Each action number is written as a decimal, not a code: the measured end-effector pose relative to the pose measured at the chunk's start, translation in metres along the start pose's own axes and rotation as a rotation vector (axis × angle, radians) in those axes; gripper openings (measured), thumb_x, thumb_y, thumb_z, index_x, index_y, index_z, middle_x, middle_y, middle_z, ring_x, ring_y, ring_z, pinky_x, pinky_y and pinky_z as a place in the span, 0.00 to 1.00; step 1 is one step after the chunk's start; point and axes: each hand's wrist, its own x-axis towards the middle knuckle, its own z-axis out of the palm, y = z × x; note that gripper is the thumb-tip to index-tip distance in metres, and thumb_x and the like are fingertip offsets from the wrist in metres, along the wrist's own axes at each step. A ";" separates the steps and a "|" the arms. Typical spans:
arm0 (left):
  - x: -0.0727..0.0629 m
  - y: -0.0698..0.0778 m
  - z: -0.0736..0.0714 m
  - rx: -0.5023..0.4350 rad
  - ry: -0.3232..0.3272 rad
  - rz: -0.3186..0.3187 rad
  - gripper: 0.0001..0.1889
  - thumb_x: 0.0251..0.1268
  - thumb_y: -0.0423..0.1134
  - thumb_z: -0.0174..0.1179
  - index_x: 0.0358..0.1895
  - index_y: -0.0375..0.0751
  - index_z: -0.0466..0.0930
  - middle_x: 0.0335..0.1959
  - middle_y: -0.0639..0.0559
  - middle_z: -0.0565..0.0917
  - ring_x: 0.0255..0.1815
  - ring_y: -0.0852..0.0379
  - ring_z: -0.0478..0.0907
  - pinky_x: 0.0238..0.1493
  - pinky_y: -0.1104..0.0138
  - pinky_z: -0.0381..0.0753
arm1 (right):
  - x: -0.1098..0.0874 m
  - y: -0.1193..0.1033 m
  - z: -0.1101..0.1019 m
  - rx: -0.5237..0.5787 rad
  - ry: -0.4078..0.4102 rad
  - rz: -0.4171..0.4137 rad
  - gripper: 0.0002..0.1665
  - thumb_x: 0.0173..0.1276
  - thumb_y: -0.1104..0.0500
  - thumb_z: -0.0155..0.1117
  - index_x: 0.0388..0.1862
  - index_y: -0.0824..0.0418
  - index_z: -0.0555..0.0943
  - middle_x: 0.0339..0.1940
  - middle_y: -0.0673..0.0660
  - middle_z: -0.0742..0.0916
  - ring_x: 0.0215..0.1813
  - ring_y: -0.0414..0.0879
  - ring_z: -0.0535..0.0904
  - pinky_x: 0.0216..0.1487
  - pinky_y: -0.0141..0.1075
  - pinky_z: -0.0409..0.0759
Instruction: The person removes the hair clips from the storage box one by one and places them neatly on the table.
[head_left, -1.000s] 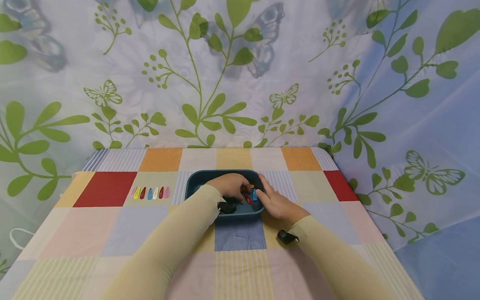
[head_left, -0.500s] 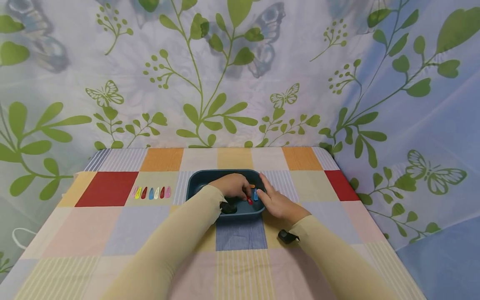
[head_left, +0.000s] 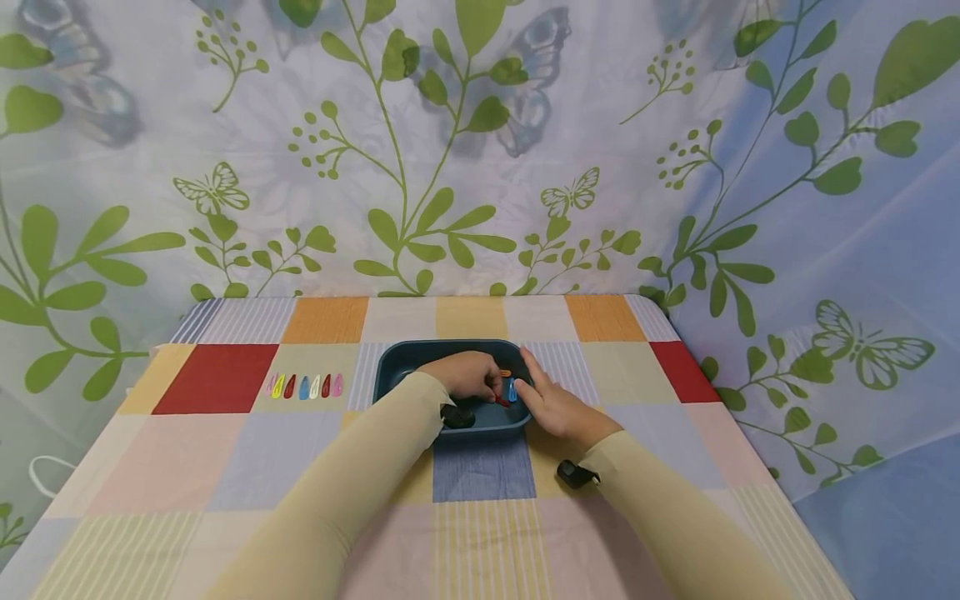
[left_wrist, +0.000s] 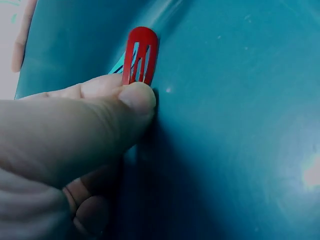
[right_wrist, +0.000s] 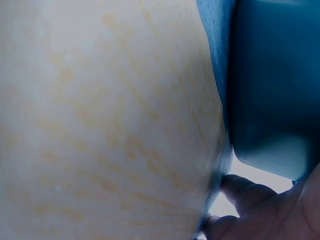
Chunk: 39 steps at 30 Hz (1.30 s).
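Observation:
My left hand (head_left: 467,372) reaches into a dark blue tray (head_left: 487,431) on the table. In the left wrist view, its thumb and forefinger pinch the lower end of a red hair clip (left_wrist: 142,34), whose rounded slotted end sticks up. Behind it, part of a light blue clip (left_wrist: 118,66) shows. My right hand (head_left: 561,408) lies at the tray's right side, fingers straight along the outer wall and thumb at the rim. A blue hair clip (head_left: 512,390) and an orange one (head_left: 506,373) lie in the tray near that thumb. My left hand and sleeve cover the tray's left part.
Left of the tray, several hair clips (head_left: 303,387) in pink, yellow, red, blue and white lie in a row on the patchwork tablecloth (head_left: 480,467). A leaf-printed curtain (head_left: 420,167) hangs behind the table. Small black cameras (head_left: 573,474) are strapped to both wrists.
My left fingers have moved slightly right to the red hair clip and now pinch it, where earlier it lay loose in the tray. The right hand has stayed at the tray.

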 end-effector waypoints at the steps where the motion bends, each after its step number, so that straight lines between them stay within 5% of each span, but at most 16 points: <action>1: -0.001 0.000 0.000 -0.006 0.001 0.006 0.03 0.71 0.38 0.68 0.37 0.48 0.90 0.33 0.61 0.85 0.33 0.62 0.76 0.42 0.68 0.76 | 0.000 0.000 0.000 -0.001 0.000 0.003 0.42 0.89 0.40 0.33 0.89 0.44 0.29 0.91 0.55 0.43 0.87 0.66 0.48 0.84 0.67 0.42; 9: -0.005 -0.004 0.000 -0.133 0.070 0.018 0.04 0.76 0.40 0.64 0.40 0.52 0.86 0.35 0.60 0.82 0.35 0.61 0.75 0.43 0.68 0.74 | 0.000 0.000 0.000 -0.008 0.008 0.001 0.41 0.89 0.39 0.31 0.89 0.46 0.30 0.90 0.58 0.45 0.87 0.68 0.50 0.83 0.68 0.43; 22: -0.002 -0.007 0.001 -0.302 0.198 0.024 0.06 0.76 0.39 0.62 0.42 0.50 0.88 0.42 0.59 0.89 0.41 0.61 0.79 0.49 0.67 0.78 | 0.000 0.000 0.000 -0.009 0.004 0.001 0.42 0.89 0.39 0.31 0.89 0.46 0.29 0.90 0.62 0.47 0.86 0.71 0.51 0.82 0.70 0.45; 29: 0.000 -0.007 0.002 -0.429 0.255 0.014 0.03 0.72 0.34 0.63 0.41 0.44 0.86 0.37 0.56 0.91 0.37 0.61 0.82 0.38 0.67 0.78 | 0.000 0.000 -0.001 -0.007 0.010 0.012 0.42 0.88 0.37 0.31 0.89 0.46 0.29 0.90 0.62 0.49 0.86 0.70 0.52 0.82 0.70 0.46; 39: -0.003 -0.004 -0.001 -0.378 0.290 0.012 0.06 0.78 0.40 0.61 0.46 0.48 0.87 0.43 0.55 0.89 0.40 0.59 0.78 0.47 0.66 0.77 | 0.001 0.000 -0.001 -0.001 -0.002 0.010 0.43 0.87 0.35 0.29 0.88 0.45 0.27 0.90 0.61 0.46 0.86 0.71 0.51 0.82 0.71 0.43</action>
